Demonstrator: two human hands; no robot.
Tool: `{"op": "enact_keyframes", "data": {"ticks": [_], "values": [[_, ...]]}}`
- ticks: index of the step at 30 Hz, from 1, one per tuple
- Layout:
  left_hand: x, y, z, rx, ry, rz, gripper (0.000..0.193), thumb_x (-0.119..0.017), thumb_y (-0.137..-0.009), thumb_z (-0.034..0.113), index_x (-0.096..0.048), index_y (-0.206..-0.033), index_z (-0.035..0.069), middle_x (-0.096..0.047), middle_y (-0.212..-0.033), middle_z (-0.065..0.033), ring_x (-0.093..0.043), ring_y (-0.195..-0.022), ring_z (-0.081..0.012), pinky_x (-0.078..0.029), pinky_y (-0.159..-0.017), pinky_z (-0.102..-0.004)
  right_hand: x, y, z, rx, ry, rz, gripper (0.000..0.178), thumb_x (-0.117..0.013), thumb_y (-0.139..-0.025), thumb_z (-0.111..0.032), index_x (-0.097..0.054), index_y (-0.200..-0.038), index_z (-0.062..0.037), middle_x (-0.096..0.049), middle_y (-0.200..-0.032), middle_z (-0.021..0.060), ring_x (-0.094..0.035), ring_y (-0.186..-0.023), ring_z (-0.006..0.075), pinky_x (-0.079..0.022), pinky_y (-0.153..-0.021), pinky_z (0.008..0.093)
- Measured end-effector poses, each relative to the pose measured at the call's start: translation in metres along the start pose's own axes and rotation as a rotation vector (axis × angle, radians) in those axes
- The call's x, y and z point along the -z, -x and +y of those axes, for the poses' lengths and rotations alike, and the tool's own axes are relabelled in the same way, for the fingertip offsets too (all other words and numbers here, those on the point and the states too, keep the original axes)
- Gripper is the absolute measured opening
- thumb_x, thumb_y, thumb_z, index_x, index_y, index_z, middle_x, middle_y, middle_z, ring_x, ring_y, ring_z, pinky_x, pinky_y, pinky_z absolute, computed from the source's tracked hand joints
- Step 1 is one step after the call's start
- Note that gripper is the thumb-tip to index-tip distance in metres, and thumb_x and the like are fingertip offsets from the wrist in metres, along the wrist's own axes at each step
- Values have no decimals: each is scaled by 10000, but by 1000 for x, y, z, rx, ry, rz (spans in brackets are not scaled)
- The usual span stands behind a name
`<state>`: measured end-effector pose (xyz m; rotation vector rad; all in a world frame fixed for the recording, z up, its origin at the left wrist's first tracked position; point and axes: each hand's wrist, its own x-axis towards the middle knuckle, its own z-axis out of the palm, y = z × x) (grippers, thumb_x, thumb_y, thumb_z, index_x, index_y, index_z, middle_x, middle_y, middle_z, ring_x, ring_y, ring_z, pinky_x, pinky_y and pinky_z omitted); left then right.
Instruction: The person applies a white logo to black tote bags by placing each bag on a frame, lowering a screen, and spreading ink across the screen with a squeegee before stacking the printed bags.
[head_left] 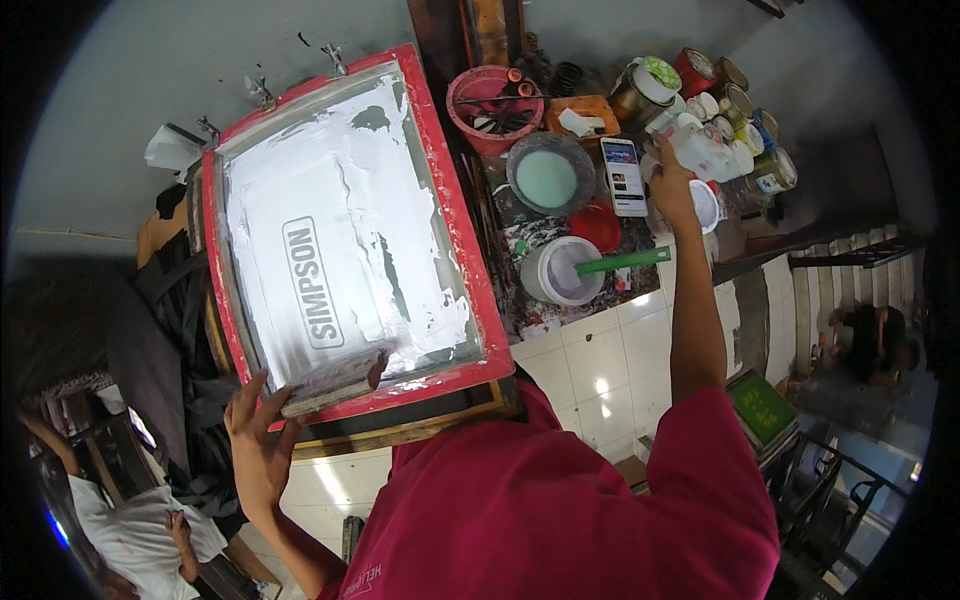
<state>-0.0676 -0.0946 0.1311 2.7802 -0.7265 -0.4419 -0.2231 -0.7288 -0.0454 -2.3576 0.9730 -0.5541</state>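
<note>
A red shirt (560, 500) fills the lower middle, closest to the camera. The left hand (258, 435) has its fingers spread, fingertips resting on the near end of a squeegee (335, 380) that lies on the lower edge of a red-framed printing screen (455, 210). The screen's mesh is smeared with white ink (350, 160). The right hand (670, 190) reaches out across a paint-stained tabletop (520, 235), its fingers closed around a clear plastic bottle (705, 150) beside a cluster of paint tins (750, 110). A smartphone (624, 175) lies just left of that hand. Nearer are a white tub (560, 272) with a green stick (622, 262) in it, a bowl of pale green paint (548, 178), and a pink bucket (492, 105).
</note>
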Motion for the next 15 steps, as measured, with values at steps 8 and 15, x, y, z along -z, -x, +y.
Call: {"op": "enact_keyframes", "data": {"ticks": [8,15], "values": [[-20,21,-7,-153,-91,-20,709,-844,-658,80,-688,-1344,171,-466,-1576,-121,-392,-1475,-336,-201,-1260,-535,116,73,-23,-7,-299,273,473,-449,-955,80,-517,-1416,-2,-679,-1313,180,-623,-1262,253,-447,-1080,345],[-39,38,-21,-201,-87,56,751,-811,-708,189,-613,-1432,146,-369,-1644,-140,-278,-1548,-315,-51,-1275,-567,108,224,69,-570,-373,273,334,-524,-1051,-92,-566,-1371,-8,-716,-1214,117,-641,-1187,178,-451,-993,264]]}}
